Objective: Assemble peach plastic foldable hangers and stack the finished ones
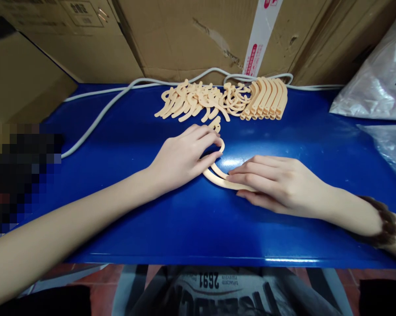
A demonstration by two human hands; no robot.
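Note:
Close to the middle of the blue table, my left hand (pixel 187 153) pinches a beige curved plastic piece (pixel 221 179) between thumb and fingers. Its upper end loops round like a hook near my left fingertips. My right hand (pixel 276 184) is closed over the other end from the right, so that end is hidden under the fingers. Two curved strands run side by side between the hands; I cannot tell whether they are joined. Just beyond my left fingers a small beige piece with holes (pixel 215 124) shows, partly hidden.
Behind my hands lie a pile of short curved beige pieces (pixel 191 102), several hook-shaped pieces (pixel 235 98) and a neat row of longer curved arms (pixel 266 100). A grey cable (pixel 101 116) crosses the blue table (pixel 171 224). Cardboard boxes (pixel 184 39) and a plastic bag (pixel 375 83) border it.

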